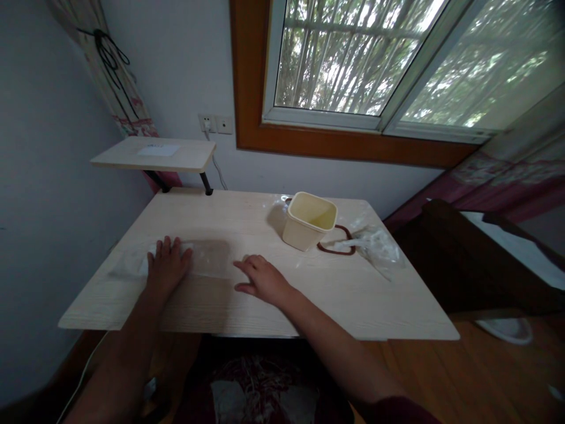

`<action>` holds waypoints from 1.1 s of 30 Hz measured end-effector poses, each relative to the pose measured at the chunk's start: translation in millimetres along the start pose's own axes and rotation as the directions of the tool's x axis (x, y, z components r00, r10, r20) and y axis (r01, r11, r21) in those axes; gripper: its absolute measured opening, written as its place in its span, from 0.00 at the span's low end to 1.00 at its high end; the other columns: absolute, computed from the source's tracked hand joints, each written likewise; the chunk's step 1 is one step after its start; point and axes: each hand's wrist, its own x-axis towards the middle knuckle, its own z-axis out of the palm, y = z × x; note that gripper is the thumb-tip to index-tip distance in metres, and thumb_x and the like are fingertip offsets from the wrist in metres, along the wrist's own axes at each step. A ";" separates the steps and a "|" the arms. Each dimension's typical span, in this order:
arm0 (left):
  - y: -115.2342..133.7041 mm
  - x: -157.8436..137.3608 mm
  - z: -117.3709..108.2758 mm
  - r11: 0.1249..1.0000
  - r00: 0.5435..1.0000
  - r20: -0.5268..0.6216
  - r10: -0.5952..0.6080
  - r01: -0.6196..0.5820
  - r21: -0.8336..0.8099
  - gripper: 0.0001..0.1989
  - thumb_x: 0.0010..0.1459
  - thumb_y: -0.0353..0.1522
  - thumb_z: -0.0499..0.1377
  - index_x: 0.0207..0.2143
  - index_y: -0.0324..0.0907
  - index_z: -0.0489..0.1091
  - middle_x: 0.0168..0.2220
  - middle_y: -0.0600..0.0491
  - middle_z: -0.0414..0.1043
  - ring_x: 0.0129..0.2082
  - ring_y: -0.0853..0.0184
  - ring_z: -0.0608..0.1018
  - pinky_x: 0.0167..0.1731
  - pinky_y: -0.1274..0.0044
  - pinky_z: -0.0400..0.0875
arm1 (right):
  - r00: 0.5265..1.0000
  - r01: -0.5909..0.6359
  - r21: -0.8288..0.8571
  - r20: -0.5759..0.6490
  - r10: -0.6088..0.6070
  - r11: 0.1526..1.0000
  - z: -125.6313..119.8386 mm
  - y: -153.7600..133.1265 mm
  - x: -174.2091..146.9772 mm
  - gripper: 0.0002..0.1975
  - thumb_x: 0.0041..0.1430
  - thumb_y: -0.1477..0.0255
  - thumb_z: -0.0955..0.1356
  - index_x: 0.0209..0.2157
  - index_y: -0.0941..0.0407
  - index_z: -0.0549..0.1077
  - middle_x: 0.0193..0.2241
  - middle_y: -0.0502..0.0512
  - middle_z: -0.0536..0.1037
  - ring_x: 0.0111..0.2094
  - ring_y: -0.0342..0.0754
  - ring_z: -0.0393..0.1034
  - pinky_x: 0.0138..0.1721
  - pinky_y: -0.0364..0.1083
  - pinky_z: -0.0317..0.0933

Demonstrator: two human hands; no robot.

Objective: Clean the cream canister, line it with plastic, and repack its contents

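Note:
My left hand [168, 268] lies flat with its fingers spread on a clear plastic bag [205, 258], pressing it against the pale wooden tabletop [265, 315]. The bag is smoothed out and hard to see, so its edges are only partly visible. To the right of the bag, my right hand [263, 280] hovers over or rests on the table, its thumb and index finger apart. Nothing shows between those fingers. Beyond it stands a cream plastic bin [304, 227], upright, its inside partly in view.
A brown loop handle [338, 251] and a crumpled clear plastic bag [379, 246] lie right of the bin. At the back left, a small raised shelf [132, 154] carries a white paper [159, 150]. Dark furniture [445, 259] stands right of the table, below the window.

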 end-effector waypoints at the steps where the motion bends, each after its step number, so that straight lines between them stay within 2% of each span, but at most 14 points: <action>1: 3.6 0.0 0.1 1.000 1.000 0.001 -0.007 0.007 -0.009 0.38 0.68 0.49 0.42 0.70 0.32 0.55 0.73 0.32 0.44 0.73 0.39 0.48 0.66 0.43 0.45 | 1.000 0.011 -0.015 0.011 -0.011 1.000 6.4 -1.1 6.6 0.34 0.59 0.57 0.74 0.63 0.52 0.67 0.49 0.63 0.74 0.49 0.57 0.69 0.48 0.54 0.68; 4: 11.1 0.1 -1.1 0.998 1.000 0.025 -0.012 0.014 -0.061 0.37 0.68 0.48 0.42 0.70 0.33 0.55 0.73 0.33 0.44 0.73 0.40 0.48 0.66 0.44 0.44 | 1.000 0.024 -0.068 0.020 -0.023 0.997 21.7 -1.3 25.6 0.19 0.65 0.62 0.71 0.55 0.52 0.75 0.43 0.60 0.76 0.45 0.54 0.70 0.44 0.50 0.67; 6: 13.4 0.1 -3.7 0.994 0.999 0.036 0.033 -0.029 -0.107 0.35 0.68 0.47 0.44 0.69 0.34 0.57 0.73 0.34 0.44 0.73 0.40 0.47 0.66 0.44 0.45 | 1.000 0.011 -0.102 0.027 -0.008 0.995 27.3 0.5 36.2 0.11 0.68 0.67 0.68 0.47 0.53 0.79 0.38 0.58 0.76 0.42 0.53 0.71 0.42 0.48 0.66; 9: 14.6 -0.9 -9.8 0.957 0.975 0.032 0.222 -0.211 -0.201 0.33 0.67 0.48 0.48 0.66 0.39 0.63 0.73 0.39 0.46 0.74 0.43 0.46 0.66 0.46 0.48 | 0.999 -0.042 -0.100 0.009 0.043 0.994 28.6 3.8 48.1 0.10 0.69 0.69 0.66 0.45 0.53 0.80 0.37 0.57 0.77 0.40 0.51 0.72 0.41 0.47 0.65; 12: 13.5 -2.6 -16.1 0.860 0.885 0.062 0.462 -0.429 -0.276 0.31 0.62 0.49 0.56 0.63 0.46 0.67 0.69 0.45 0.60 0.73 0.49 0.53 0.68 0.49 0.46 | 0.994 -0.095 -0.036 -0.057 0.093 0.995 23.7 5.3 56.8 0.12 0.71 0.67 0.65 0.48 0.53 0.79 0.39 0.57 0.79 0.41 0.51 0.73 0.43 0.47 0.65; 14: 10.8 -2.8 -19.4 0.835 0.859 0.070 0.508 -0.470 -0.287 0.29 0.61 0.48 0.57 0.62 0.48 0.69 0.65 0.47 0.67 0.70 0.51 0.60 0.69 0.52 0.46 | 0.989 -0.114 -0.017 -0.098 0.112 0.993 18.8 4.9 61.9 0.13 0.71 0.66 0.64 0.50 0.53 0.78 0.39 0.58 0.79 0.42 0.52 0.73 0.44 0.48 0.66; 19: -4.8 4.5 -27.3 0.897 0.942 -0.002 0.336 -0.321 -0.305 0.26 0.64 0.39 0.49 0.61 0.47 0.71 0.61 0.49 0.72 0.60 0.55 0.74 0.62 0.62 0.66 | 0.973 -0.118 0.024 -0.199 0.120 0.993 9.1 2.1 69.3 0.14 0.72 0.66 0.63 0.50 0.53 0.78 0.40 0.58 0.80 0.45 0.53 0.72 0.48 0.51 0.66; 24: -23.5 17.4 -38.0 0.924 0.991 -0.086 0.099 -0.124 -0.360 0.26 0.65 0.41 0.49 0.61 0.48 0.71 0.53 0.47 0.78 0.52 0.52 0.79 0.54 0.61 0.72 | 0.952 -0.110 0.102 -0.274 0.135 0.989 12.9 3.8 63.5 0.15 0.71 0.69 0.63 0.55 0.51 0.74 0.42 0.58 0.80 0.46 0.54 0.71 0.51 0.55 0.66; 26: -27.9 21.5 -42.1 0.909 0.997 -0.082 -0.005 -0.029 -0.415 0.25 0.65 0.44 0.48 0.59 0.47 0.73 0.50 0.46 0.79 0.51 0.51 0.80 0.53 0.60 0.72 | 0.965 -0.066 0.096 -0.248 0.088 0.993 17.6 4.3 60.4 0.13 0.70 0.70 0.64 0.52 0.51 0.75 0.43 0.58 0.80 0.46 0.54 0.71 0.52 0.55 0.67; 29: -30.2 24.9 -46.3 0.863 0.993 -0.027 -0.113 0.085 -0.498 0.27 0.67 0.48 0.47 0.54 0.44 0.75 0.50 0.44 0.79 0.52 0.50 0.78 0.55 0.57 0.70 | 0.988 0.051 0.075 -0.147 -0.040 0.996 26.6 0.0 59.5 0.12 0.69 0.71 0.65 0.50 0.54 0.77 0.49 0.58 0.79 0.51 0.53 0.70 0.55 0.54 0.66; 33: -30.0 26.6 -46.8 0.800 0.986 -0.029 -0.162 0.113 -0.590 0.27 0.66 0.50 0.48 0.51 0.42 0.76 0.50 0.43 0.78 0.52 0.50 0.78 0.56 0.55 0.69 | 0.983 0.184 0.030 0.017 -0.185 0.982 44.5 -15.7 68.2 0.15 0.67 0.70 0.67 0.54 0.55 0.76 0.61 0.61 0.72 0.60 0.54 0.65 0.61 0.56 0.62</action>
